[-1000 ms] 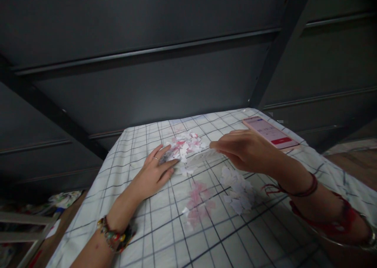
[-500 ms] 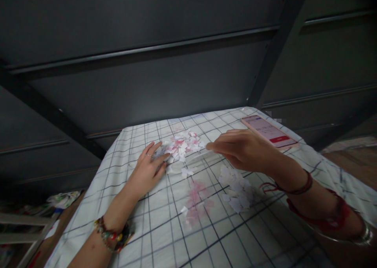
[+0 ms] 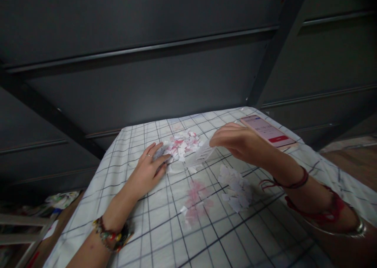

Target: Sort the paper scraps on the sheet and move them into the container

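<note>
My left hand [image 3: 149,169] lies with fingers apart at the left edge of a heap of torn white and pink paper scraps [image 3: 182,144]. Its index fingertip reaches the near side of the heap. To the right, my right hand [image 3: 232,140] is raised, with fingers pinched on a thin translucent plastic piece [image 3: 202,154] that has white stripes. This piece slants down towards the near edge of the heap; its lower end blends with the cloth. Nearer me are a group of pink scraps [image 3: 197,199] and a group of white scraps [image 3: 235,187].
A white checked cloth [image 3: 159,228] covers the table. A phone [image 3: 266,130] with a lit screen lies at the back right. Dark grey metal panels [image 3: 141,87] rise behind the table. A pale slatted frame [image 3: 23,230] stands at the lower left.
My right hand has lifted slightly and turned, tilting the translucent plastic piece up so that its striped face shows. My left hand and the scrap groups have hardly moved.
</note>
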Demonstrator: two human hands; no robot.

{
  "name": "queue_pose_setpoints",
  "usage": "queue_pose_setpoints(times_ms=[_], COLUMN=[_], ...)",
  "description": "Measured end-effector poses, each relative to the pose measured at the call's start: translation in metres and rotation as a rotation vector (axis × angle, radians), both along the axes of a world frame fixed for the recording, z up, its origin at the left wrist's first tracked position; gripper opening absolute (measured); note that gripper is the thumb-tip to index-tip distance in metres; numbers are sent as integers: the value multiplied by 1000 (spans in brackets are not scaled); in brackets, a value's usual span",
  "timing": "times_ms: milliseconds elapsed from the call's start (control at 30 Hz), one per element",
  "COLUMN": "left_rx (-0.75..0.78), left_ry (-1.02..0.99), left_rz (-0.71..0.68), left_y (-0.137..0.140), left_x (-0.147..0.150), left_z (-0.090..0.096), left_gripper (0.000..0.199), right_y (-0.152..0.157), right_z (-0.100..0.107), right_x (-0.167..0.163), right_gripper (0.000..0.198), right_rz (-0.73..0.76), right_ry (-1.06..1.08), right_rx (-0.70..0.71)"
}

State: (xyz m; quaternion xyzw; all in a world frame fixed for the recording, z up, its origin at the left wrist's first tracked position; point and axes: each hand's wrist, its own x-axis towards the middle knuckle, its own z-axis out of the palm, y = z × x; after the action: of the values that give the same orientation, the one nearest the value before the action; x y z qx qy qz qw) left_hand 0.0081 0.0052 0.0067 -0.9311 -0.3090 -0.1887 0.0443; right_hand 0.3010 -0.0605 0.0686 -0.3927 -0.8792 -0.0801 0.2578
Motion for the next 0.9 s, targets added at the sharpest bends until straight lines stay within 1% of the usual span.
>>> queue_pose_setpoints(times_ms=[167, 367, 567, 633, 800, 900], left_rx=[4, 17, -6, -13, -32, -48], left_ry=[-9, 14, -1, 1, 13, 14], left_rz=[-12, -38, -36, -34, -23, -18], left_y=[1, 1, 1, 0, 0, 0], left_x=[0, -1, 0, 0, 0, 0], left_z=[-1, -1, 0, 0, 0, -1], left_gripper=[30, 31, 31, 31, 30, 31], right_y=[4, 4, 5, 4, 3, 1], right_z=[-6, -3, -5, -4, 2, 4], right_x=[8, 21, 21, 25, 31, 27], right_gripper=[35, 32, 34, 34, 34, 32], right_rz=[-34, -78, -55, -62, -79, -94], right_ry=[-75, -94, -73, -99, -86, -125], right_rx=[13, 59, 32, 27, 74, 38])
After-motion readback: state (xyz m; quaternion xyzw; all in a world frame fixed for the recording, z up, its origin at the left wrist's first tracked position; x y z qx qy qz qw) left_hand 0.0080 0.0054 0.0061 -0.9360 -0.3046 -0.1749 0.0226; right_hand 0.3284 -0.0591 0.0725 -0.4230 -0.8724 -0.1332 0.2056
